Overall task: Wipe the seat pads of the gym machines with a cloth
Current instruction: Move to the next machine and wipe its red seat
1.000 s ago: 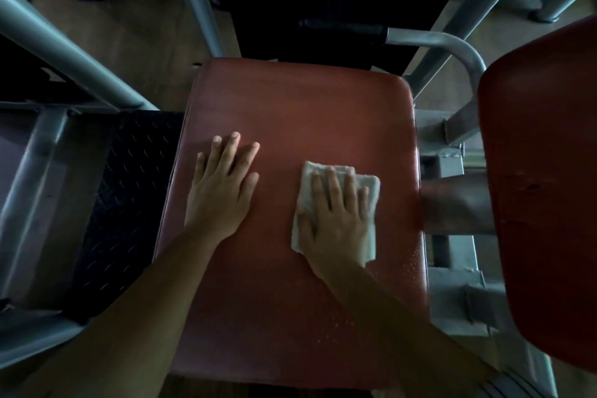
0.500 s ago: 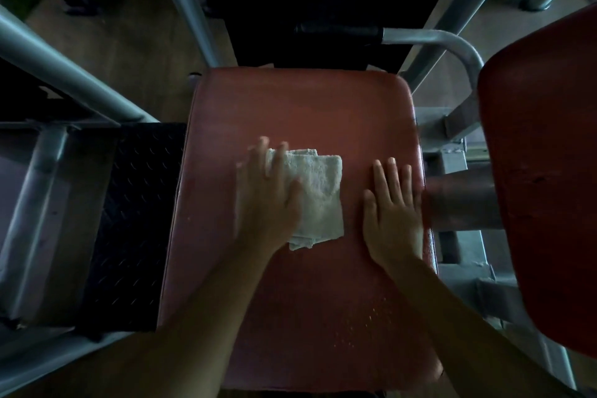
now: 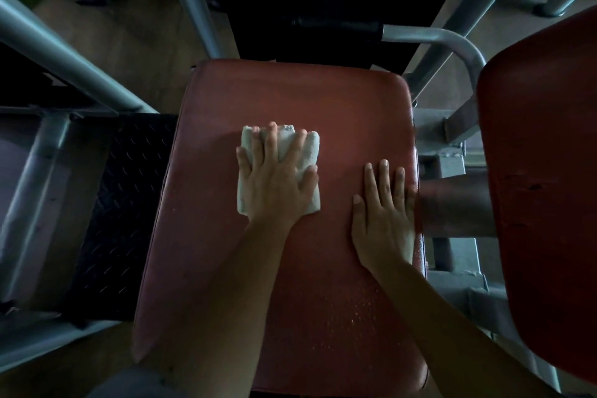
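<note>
A red-brown seat pad [image 3: 290, 94] fills the middle of the view. A folded white cloth [image 3: 311, 147] lies on its centre. My left hand [image 3: 277, 181] presses flat on the cloth with the fingers spread over it. My right hand [image 3: 382, 220] lies flat and bare on the pad near its right edge, holding nothing. Small water droplets [image 3: 361, 304] speckle the near right part of the pad.
A second red pad [image 3: 542, 171] stands close on the right, joined by a thick metal post [image 3: 452, 207]. Grey frame tubes [image 3: 64, 58] run left and behind. A black treaded plate [image 3: 122, 203] lies to the left. A black-gripped handle [image 3: 336, 26] is behind the seat.
The cloth passed from my right hand to my left hand. My right hand moved to the pad's right edge. The left hand then slid the cloth a little left and away.
</note>
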Demonstrator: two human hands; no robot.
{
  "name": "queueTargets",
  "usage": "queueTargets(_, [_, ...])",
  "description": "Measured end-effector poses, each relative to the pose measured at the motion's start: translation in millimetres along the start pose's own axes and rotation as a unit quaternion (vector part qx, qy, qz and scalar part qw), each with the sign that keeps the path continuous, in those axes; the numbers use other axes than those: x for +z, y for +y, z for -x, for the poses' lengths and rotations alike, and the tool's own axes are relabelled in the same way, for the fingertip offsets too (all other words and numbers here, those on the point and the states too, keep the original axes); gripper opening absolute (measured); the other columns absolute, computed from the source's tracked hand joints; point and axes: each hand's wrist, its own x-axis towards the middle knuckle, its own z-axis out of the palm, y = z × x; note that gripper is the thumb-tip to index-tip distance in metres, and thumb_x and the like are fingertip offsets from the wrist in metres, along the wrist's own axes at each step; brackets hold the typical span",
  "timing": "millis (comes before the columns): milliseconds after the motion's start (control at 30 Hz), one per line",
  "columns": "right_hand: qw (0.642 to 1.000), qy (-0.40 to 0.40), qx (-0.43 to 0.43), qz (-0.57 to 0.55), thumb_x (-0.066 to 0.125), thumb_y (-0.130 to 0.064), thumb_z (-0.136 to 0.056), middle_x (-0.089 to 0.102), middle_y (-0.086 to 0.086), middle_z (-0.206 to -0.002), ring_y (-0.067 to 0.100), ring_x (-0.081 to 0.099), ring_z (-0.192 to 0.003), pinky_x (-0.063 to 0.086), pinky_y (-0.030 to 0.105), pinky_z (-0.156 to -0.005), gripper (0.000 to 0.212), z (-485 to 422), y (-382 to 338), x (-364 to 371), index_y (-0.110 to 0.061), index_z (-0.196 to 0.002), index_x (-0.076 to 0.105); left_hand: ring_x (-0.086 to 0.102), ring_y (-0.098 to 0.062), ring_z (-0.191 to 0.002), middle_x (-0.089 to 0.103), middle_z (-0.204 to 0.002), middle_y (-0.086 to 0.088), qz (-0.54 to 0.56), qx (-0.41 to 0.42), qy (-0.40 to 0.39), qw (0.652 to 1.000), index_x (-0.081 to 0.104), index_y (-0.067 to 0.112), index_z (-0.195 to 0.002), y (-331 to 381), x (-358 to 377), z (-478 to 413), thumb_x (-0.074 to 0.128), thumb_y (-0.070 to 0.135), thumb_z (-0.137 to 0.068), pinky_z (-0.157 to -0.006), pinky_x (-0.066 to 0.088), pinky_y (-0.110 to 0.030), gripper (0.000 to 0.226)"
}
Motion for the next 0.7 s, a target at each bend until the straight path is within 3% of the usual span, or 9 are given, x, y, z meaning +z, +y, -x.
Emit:
queueTargets(133, [0.998, -0.001, -0.048, -0.037, 0.021, -0.038, -0.099, 0.013, 0.006, -0.159, 0.024, 0.000, -0.148, -0.001, 0.040, -0.120, 0.056, 6, -11, -7, -0.017, -0.151, 0.023, 0.016, -0.032, -0.145, 0.026, -0.156, -0.007, -0.006, 0.077, -0.010, 0.997, 0.033, 0.045, -0.143, -41, -5, 61, 0.035, 0.052, -0.089, -0.112, 0.024, -0.059, 0.055])
queueTargets(267, [0.992, -0.029, -0.113, -0.049, 0.027, -0.037, -0.099, 0.017, 0.007, -0.158, 0.026, 0.005, -0.147, -0.001, 0.039, -0.119, 0.056, 14, -48, 3, -0.016, -0.150, 0.026, 0.023, -0.034, -0.142, 0.028, -0.155, -0.009, -0.010, -0.099, 0.021, 0.995, 0.031, 0.045, -0.143, -109, -18, 37, 0.029, 0.057, -0.084, -0.110, 0.028, -0.057, 0.060])
queueTargets(367, [0.991, -0.038, -0.118, -0.050, 0.027, -0.039, -0.099, 0.017, 0.006, -0.158, 0.026, 0.005, -0.147, 0.000, 0.040, -0.119, 0.056, 19, -68, 14, -0.017, -0.150, 0.026, 0.024, -0.034, -0.141, 0.029, -0.154, -0.009, 0.069, -0.217, 0.047, 0.973, 0.028, 0.044, -0.144, -114, -20, -1, 0.035, 0.058, -0.088, -0.109, 0.030, -0.056, 0.059])
queueTargets(433, [0.992, -0.037, -0.115, -0.041, 0.027, -0.039, -0.099, 0.016, 0.006, -0.158, 0.026, 0.005, -0.147, 0.001, 0.041, -0.119, 0.056, 22, -71, 19, -0.017, -0.151, 0.025, 0.024, -0.035, -0.141, 0.027, -0.154, -0.009, 0.036, -0.185, 0.041, 0.981, 0.025, 0.045, -0.145, -110, -17, 7, 0.033, 0.059, -0.089, -0.107, 0.031, -0.057, 0.058])
queueTargets(500, [0.992, -0.036, -0.115, -0.031, 0.026, -0.040, -0.099, 0.016, 0.006, -0.159, 0.025, 0.004, -0.147, 0.001, 0.040, -0.119, 0.057, 24, -71, 20, -0.017, -0.151, 0.024, 0.021, -0.035, -0.142, 0.024, -0.155, -0.008, -0.023, -0.074, 0.027, 0.997, 0.024, 0.044, -0.145, -106, -14, 46, 0.027, 0.060, -0.089, -0.108, 0.030, -0.058, 0.059])
queueTargets(567, [0.992, -0.040, -0.115, -0.023, 0.024, -0.041, -0.099, 0.013, 0.005, -0.159, 0.024, 0.000, -0.147, -0.003, 0.038, -0.119, 0.057, 23, -72, 20, -0.018, -0.151, 0.021, 0.017, -0.033, -0.145, 0.023, -0.155, -0.007, -0.009, -0.007, 0.010, 1.000, 0.029, 0.044, -0.144, -109, -17, 84, 0.031, 0.060, -0.088, -0.111, 0.028, -0.055, 0.059])
queueTargets(700, [0.993, -0.031, -0.112, -0.023, 0.023, -0.041, -0.099, 0.012, 0.004, -0.159, 0.024, 0.001, -0.147, -0.003, 0.038, -0.119, 0.058, 22, -74, 20, -0.018, -0.151, 0.021, 0.014, -0.030, -0.146, 0.019, -0.158, -0.006, 0.005, -0.080, 0.017, 0.997, 0.024, 0.047, -0.144, -123, -18, 52, 0.029, 0.064, -0.086, -0.112, 0.028, -0.050, 0.060])
